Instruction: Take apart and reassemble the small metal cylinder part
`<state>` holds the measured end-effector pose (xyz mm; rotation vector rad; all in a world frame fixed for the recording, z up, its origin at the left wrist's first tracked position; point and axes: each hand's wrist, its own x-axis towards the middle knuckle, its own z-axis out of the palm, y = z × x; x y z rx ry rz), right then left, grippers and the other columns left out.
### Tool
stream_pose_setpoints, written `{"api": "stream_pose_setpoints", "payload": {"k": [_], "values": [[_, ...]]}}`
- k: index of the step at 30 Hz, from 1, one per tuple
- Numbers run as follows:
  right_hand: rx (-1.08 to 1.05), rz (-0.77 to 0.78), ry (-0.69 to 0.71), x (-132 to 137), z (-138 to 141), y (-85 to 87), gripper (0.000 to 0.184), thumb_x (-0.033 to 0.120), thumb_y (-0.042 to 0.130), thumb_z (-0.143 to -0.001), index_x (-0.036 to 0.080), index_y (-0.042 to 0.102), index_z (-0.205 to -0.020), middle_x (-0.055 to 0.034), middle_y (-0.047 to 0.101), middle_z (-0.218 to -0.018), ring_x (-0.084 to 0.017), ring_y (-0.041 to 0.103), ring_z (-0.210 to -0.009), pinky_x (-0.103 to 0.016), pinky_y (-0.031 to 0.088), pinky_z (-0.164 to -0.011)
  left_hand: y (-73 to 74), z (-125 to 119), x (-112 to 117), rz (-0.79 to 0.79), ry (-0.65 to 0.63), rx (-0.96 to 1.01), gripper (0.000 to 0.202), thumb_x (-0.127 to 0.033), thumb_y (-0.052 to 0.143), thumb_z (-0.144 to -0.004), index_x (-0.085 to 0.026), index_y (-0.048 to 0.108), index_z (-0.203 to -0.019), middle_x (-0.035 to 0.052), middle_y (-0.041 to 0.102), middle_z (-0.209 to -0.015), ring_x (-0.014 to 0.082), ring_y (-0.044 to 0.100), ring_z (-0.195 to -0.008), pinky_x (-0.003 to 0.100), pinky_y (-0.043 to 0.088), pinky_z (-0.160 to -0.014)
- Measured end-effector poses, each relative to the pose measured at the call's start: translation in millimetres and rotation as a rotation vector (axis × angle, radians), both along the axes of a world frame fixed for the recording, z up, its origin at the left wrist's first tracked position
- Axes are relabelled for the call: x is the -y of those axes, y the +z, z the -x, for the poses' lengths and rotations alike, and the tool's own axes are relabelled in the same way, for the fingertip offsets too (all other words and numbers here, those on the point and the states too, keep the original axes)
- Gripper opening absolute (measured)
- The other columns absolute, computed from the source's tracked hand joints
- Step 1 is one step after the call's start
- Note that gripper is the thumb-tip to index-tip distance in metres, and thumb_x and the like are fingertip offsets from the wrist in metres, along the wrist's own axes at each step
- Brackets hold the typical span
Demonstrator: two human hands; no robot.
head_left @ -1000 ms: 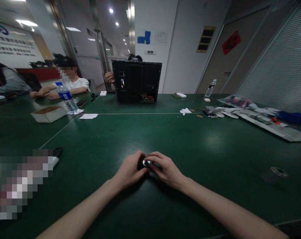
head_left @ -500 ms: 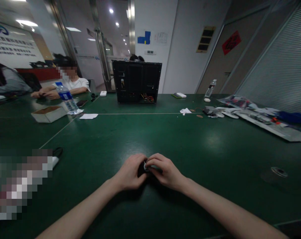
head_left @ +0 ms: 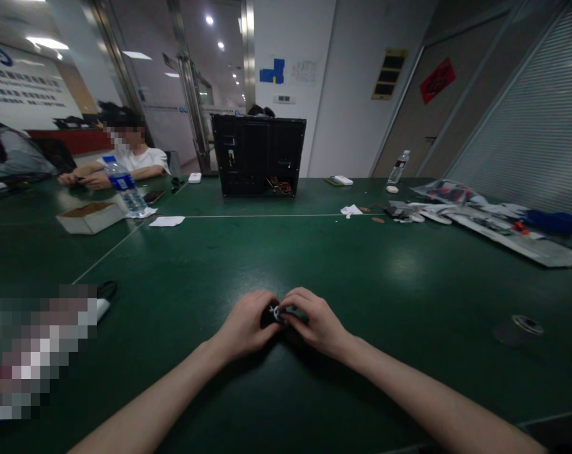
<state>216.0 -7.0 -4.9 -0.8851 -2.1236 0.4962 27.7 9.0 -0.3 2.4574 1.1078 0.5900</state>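
Low over the green table (head_left: 286,258), both hands meet in front of me around one small dark thing with a white, ring-like part (head_left: 276,313). Its kind is hard to make out, as fingers cover most of it. My left hand (head_left: 246,325) curls around its left side, thumb below and fingers above. From the right, my right hand (head_left: 316,320) has its fingertips and thumb closed at the white part. Off to the right stands a dark round canister (head_left: 517,331) with a pale rim on top.
A black open-backed case (head_left: 262,151) stands at the back. Left are a water bottle (head_left: 125,184), an open box (head_left: 89,221) and a blurred-out item (head_left: 40,347). A tray of parts (head_left: 517,239) lies right. A person in a white shirt (head_left: 146,161) sits back left.
The right fingers and thumb have shifted slightly at the held thing, and more of its white part shows. The left hand keeps its hold. The whole view has moved a little.
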Motion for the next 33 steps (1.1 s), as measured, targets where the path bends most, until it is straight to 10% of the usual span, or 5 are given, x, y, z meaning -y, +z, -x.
{"api": "stream_pose_setpoints", "payload": {"k": [17,33], "values": [[0.297,0.093,-0.079,-17.1,-19.1,-8.8,0.010,0.017,0.061,-0.082,0.019,0.065,-0.091,-0.0045,0.063,-0.089,-0.018,0.055,-0.089,-0.033,0.045,-0.080,-0.4,0.5,-1.9,-0.011,0.080,0.032,0.020,-0.029,0.064,-0.077,-0.019,0.057,-0.093,0.0049,0.063,-0.091,0.0223,0.058,-0.084,0.032,0.044,-0.074],[0.139,0.136,0.015,-9.2,-1.6,-10.0,0.042,0.018,0.063,-0.078,0.020,0.051,-0.118,-0.0072,0.058,-0.112,-0.021,0.053,-0.102,-0.037,0.042,-0.091,-5.2,1.7,-0.1,-0.065,0.051,0.033,0.057,-0.037,0.072,-0.067,-0.016,0.047,-0.114,0.0115,0.058,-0.109,0.0289,0.055,-0.099,0.042,0.042,-0.087]]}}
